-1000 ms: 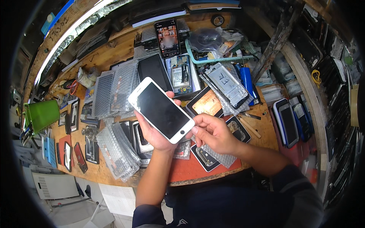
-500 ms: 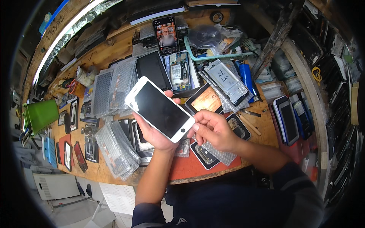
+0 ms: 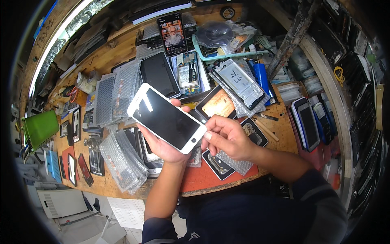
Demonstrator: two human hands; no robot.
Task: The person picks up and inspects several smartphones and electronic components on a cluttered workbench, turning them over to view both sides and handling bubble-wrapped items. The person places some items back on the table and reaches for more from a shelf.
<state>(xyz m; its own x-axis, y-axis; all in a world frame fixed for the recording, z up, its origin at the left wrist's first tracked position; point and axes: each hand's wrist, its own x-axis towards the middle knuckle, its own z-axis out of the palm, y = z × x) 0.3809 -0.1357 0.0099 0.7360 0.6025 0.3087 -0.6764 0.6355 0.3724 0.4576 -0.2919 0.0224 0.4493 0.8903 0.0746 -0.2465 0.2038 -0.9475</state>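
A white-framed smartphone (image 3: 167, 118) with a dark screen and a round home button rests tilted in my left hand (image 3: 170, 151), its thumb and fingers closed around the edges. A bright reflection crosses the phone's upper end. Just off the phone's lower right corner is my right hand (image 3: 228, 138), with thumb and curled fingers pressed together; what they hold, if anything, is hidden. Beneath the right hand lie an opened phone housing (image 3: 218, 166) and a piece of bubble wrap (image 3: 240, 163) on a red mat (image 3: 211, 179).
Bubble-wrapped parts (image 3: 124, 160) lie left of my left forearm. Behind the hands are a dark tablet-like panel (image 3: 159, 75), an upright lit phone (image 3: 172, 34) and a pale green basket (image 3: 231, 57). At the right are a wooden-handled tool (image 3: 267, 130) and a slanted wooden post (image 3: 293, 36).
The view has shifted slightly. The phone in my left hand has tilted a little, and the reflection on its screen is larger. The right hand keeps its pinched pose by the phone's corner.
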